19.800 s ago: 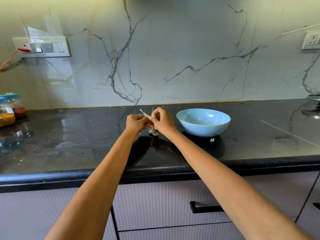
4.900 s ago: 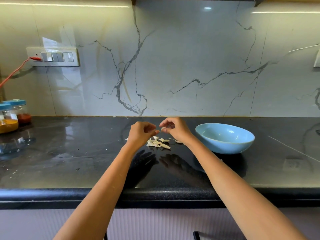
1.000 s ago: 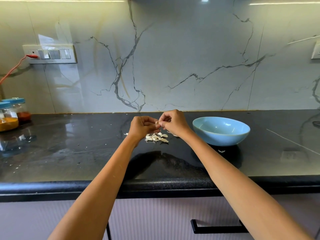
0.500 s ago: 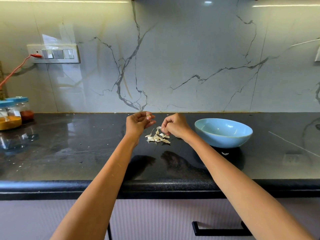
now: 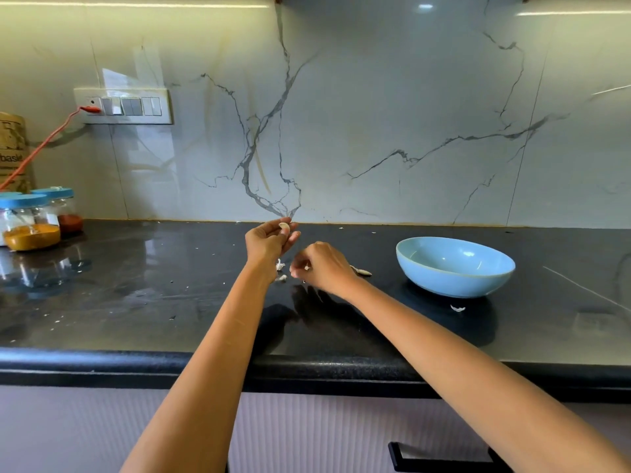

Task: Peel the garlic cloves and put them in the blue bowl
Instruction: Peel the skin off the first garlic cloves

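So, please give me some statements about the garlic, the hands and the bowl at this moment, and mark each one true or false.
1. The left hand holds a garlic clove up in its fingers. True.
2. The blue bowl stands to the left of both hands. False: it stands to the right of the right hand.
3. Peeled cloves lie inside the bowl. False: the part of its inside that shows is bare.
4. Bits of garlic skin lie on the black counter near the hands. True.
5. The right hand rests on the bowl's rim. False: it is apart from the bowl, low over the counter, fingers curled.
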